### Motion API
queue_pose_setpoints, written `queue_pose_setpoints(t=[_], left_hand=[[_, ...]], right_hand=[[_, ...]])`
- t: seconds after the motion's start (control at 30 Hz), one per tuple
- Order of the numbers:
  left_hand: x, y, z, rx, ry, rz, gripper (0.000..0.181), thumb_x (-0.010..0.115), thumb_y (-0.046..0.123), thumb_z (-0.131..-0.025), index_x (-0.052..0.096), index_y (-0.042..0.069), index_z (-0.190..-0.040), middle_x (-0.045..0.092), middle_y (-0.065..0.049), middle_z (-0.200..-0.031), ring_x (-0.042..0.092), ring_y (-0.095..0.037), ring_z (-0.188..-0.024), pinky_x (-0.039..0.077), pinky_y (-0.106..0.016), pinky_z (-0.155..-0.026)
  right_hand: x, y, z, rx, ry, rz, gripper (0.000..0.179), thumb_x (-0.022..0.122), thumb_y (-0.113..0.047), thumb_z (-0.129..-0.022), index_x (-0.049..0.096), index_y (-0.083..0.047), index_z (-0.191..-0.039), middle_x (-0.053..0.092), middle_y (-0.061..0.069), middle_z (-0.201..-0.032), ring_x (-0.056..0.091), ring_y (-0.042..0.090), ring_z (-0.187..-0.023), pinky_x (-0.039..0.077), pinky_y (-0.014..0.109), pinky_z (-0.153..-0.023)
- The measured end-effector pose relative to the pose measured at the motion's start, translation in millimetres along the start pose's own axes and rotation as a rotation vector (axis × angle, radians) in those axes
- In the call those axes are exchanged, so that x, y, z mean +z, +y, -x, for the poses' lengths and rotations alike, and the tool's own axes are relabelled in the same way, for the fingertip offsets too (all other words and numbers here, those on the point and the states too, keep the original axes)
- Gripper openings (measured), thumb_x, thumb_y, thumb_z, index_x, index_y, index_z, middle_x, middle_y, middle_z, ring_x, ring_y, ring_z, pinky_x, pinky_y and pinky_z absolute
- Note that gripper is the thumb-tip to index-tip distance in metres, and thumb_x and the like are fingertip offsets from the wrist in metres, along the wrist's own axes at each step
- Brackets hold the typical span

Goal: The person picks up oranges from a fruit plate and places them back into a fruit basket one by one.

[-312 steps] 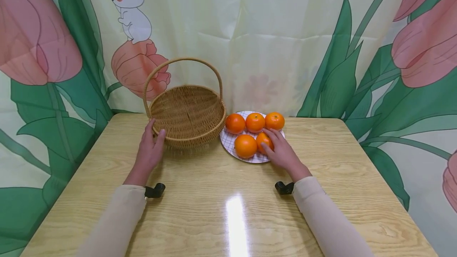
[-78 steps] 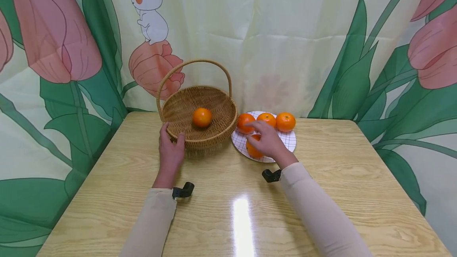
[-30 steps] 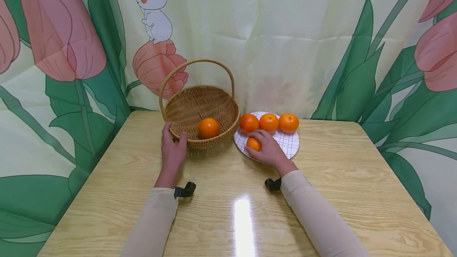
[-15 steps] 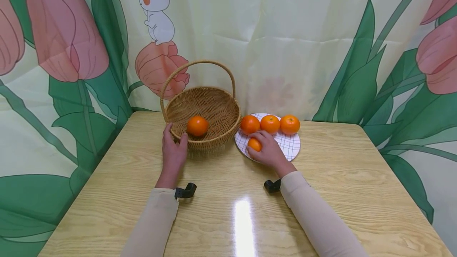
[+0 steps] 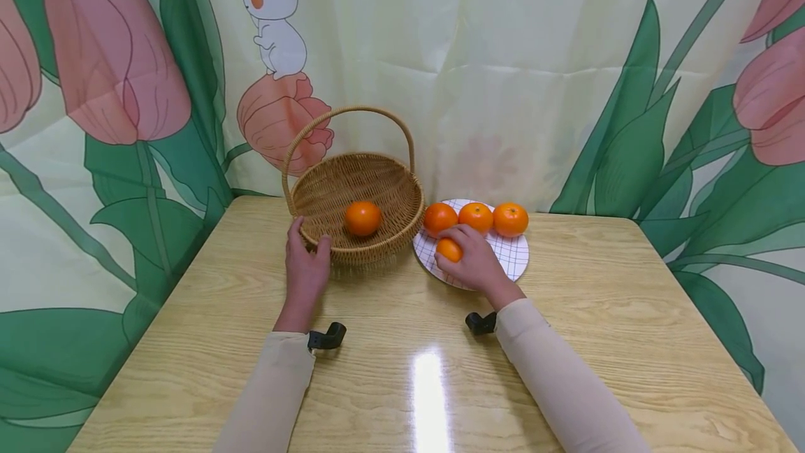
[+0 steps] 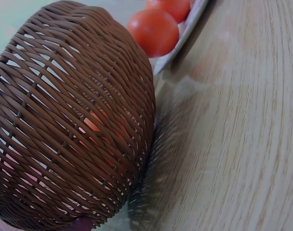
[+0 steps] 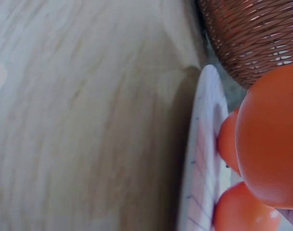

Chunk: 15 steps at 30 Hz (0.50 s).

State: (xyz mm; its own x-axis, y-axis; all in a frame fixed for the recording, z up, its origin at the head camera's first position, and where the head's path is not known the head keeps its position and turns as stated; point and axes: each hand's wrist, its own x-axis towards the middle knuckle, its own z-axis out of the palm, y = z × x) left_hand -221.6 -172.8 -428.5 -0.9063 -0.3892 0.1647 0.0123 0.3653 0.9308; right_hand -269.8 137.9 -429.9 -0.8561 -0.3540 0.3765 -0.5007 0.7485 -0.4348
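Observation:
My left hand (image 5: 306, 268) grips the near left rim of a tan wicker basket (image 5: 390, 187), which has a tall arched handle. Inside the basket lies one orange (image 5: 363, 219), glimpsed through the weave in the left wrist view. Over the front of a white plate (image 5: 512, 257) with a blue grid pattern, my right hand (image 5: 476, 262) holds another orange (image 5: 449, 251), its fingers curled over the top. That orange (image 7: 273, 139) fills the right edge of the right wrist view. A row of three oranges (image 5: 476, 218) sits behind it on the plate.
The basket and plate stand side by side at the back of a wooden table (image 5: 377, 369). A curtain (image 5: 503, 89) printed with tulips and a rabbit hangs right behind them. Black wrist cameras (image 5: 328, 335) sit on both wrists.
Ten seconds ago the basket was empty and several oranges lay on the plate; one is now in the basket. It has just rolled rightward there. My right hand has taken hold of the front orange.

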Motion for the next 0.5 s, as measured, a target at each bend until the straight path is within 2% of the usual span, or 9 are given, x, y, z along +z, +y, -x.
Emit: queue_pose_setpoints(t=[0.5], left_hand=[[0.7,-0.9,-0.2,-0.003,-0.001,0.003,0.067,0.053,0.034,-0.096,0.02,0.02,-0.153,0.024,-0.012,-0.157,0.031,-0.033,-0.142,0.031,-0.053,-0.113]], right_hand=[[-16,-14,-7.5,-0.072,0.056,0.033,0.036,0.068,-0.034,-0.079,0.066,-0.017,-0.11,0.06,0.006,-0.11,0.055,0.022,-0.092,0.05,0.039,-0.074]])
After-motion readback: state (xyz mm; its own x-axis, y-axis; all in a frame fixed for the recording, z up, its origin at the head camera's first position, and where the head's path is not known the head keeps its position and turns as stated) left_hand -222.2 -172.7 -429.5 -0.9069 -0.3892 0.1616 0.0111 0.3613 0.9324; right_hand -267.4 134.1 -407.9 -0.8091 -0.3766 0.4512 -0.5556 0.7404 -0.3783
